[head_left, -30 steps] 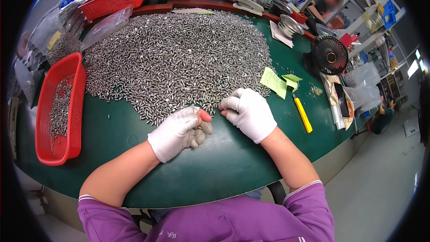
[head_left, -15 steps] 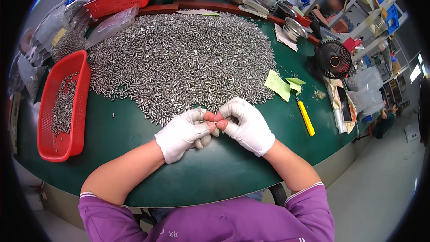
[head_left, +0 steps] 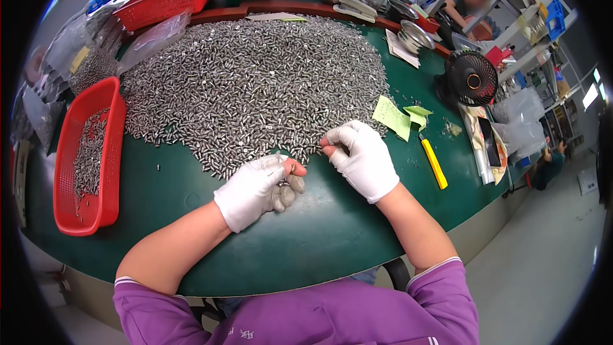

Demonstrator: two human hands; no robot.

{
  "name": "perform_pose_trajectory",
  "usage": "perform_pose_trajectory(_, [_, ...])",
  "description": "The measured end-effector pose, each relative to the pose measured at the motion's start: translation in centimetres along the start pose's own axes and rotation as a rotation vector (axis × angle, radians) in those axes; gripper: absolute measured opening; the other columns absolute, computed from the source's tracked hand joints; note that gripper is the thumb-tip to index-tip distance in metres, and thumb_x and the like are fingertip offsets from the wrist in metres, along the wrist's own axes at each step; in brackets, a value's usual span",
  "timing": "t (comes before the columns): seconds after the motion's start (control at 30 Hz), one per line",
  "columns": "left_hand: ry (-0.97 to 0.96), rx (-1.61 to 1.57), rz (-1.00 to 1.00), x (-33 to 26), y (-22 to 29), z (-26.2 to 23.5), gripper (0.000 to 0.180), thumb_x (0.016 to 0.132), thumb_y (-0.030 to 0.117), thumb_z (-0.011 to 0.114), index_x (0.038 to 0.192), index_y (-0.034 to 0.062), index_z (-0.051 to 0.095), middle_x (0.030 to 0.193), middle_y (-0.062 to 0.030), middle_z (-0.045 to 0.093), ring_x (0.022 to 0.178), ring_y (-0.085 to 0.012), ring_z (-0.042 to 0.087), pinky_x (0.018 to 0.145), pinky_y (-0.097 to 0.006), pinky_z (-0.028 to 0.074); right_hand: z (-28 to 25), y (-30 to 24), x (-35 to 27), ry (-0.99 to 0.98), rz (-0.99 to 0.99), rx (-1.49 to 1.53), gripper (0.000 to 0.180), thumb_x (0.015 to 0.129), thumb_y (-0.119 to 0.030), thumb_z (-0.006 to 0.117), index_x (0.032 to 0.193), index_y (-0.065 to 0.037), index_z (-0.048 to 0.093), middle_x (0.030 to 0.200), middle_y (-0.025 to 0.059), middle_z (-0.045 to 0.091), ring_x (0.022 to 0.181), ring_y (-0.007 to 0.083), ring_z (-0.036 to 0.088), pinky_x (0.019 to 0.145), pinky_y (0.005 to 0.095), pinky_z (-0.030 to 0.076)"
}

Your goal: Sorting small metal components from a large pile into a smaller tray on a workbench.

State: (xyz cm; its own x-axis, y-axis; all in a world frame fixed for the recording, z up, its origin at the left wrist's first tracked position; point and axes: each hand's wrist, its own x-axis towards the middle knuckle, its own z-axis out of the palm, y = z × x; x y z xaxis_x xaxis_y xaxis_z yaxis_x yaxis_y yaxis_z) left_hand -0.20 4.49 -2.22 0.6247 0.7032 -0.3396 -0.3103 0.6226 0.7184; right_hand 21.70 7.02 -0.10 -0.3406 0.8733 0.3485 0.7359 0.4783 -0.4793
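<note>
A wide heap of small silvery metal pins, perhaps screws, covers the middle of the green table. My left hand, in a white glove with bare thumb and fingertip showing, is curled just in front of the heap's near edge. Small metal pieces glint between its thumb and fingers. At the heap's near right edge is my right hand, gloved the same way. Its thumb and forefinger are bent together against the pins; whether a pin is between them is hidden.
A red perforated basket at the left holds more pins. To the right lie green paper notes, a yellow-handled cutter and a phone, with a black fan behind. Clear plastic bags lie far left.
My hands were together at the fingertips and are now apart. The right has moved right and away from me to the heap's edge; the left has drawn slightly left.
</note>
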Motion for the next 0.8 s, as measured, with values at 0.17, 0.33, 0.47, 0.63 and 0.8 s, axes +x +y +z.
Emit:
perform_pose_trajectory(0.17, [-0.044, -0.038, 0.042, -0.1, 0.0, 0.0, 0.026, 0.093, 0.031, 0.054, 0.104, 0.0080, 0.057, 0.087, -0.0031, 0.060, 0.064, -0.0081, 0.051, 0.058, -0.021, 0.042, 0.3, -0.1, -0.2, -0.039, -0.025, -0.119, 0.008, 0.074, -0.018, 0.067, 0.079, -0.011, 0.066, 0.076, 0.0071, 0.058, 0.077, 0.0265, 0.057, 0.069, 0.0379, 0.047])
perform_pose_trajectory(0.33, [0.002, -0.007, 0.039, -0.1, -0.1, 0.0, 0.026, 0.092, 0.031, 0.055, 0.105, 0.0085, 0.056, 0.088, -0.0028, 0.060, 0.064, -0.0078, 0.050, 0.058, -0.021, 0.042, 0.7, -0.4, -0.2, -0.105, -0.019, -0.188, 0.008, 0.074, -0.018, 0.067, 0.078, -0.012, 0.066, 0.077, 0.0067, 0.058, 0.078, 0.0263, 0.058, 0.070, 0.0378, 0.048])
perform_pose_trajectory(0.47, [0.001, 0.026, 0.032, 0.1, -0.4, -0.3, 0.021, 0.090, 0.026, 0.060, 0.102, 0.0093, 0.055, 0.085, -0.0012, 0.058, 0.062, -0.0067, 0.049, 0.056, -0.019, 0.040, 0.7, -0.5, -0.4, -0.088, -0.086, -0.015, 0.009, 0.074, -0.016, 0.068, 0.081, -0.012, 0.066, 0.079, 0.0072, 0.060, 0.077, 0.0268, 0.059, 0.069, 0.0372, 0.048])
perform_pose_trajectory(0.63, [0.025, 0.151, 0.001, -0.1, 0.1, 0.9, 0.015, 0.089, 0.022, 0.062, 0.097, 0.0102, 0.056, 0.081, -0.0001, 0.058, 0.059, -0.0050, 0.046, 0.050, -0.018, 0.033, 0.5, -1.5, -0.3, -0.081, -0.244, 0.225, 0.011, 0.073, -0.013, 0.070, 0.082, -0.010, 0.064, 0.079, 0.0063, 0.061, 0.076, 0.0260, 0.059, 0.068, 0.0360, 0.049])
perform_pose_trajectory(0.8, [0.032, 0.158, -0.016, -0.1, 0.2, 0.8, 0.015, 0.089, 0.023, 0.061, 0.094, 0.0102, 0.057, 0.078, 0.0007, 0.058, 0.058, -0.0049, 0.046, 0.050, -0.018, 0.033, 0.4, -1.8, -0.2, -0.116, -0.259, 0.275, 0.011, 0.074, -0.012, 0.069, 0.084, -0.012, 0.066, 0.080, 0.0065, 0.061, 0.077, 0.0265, 0.059, 0.068, 0.0369, 0.049])
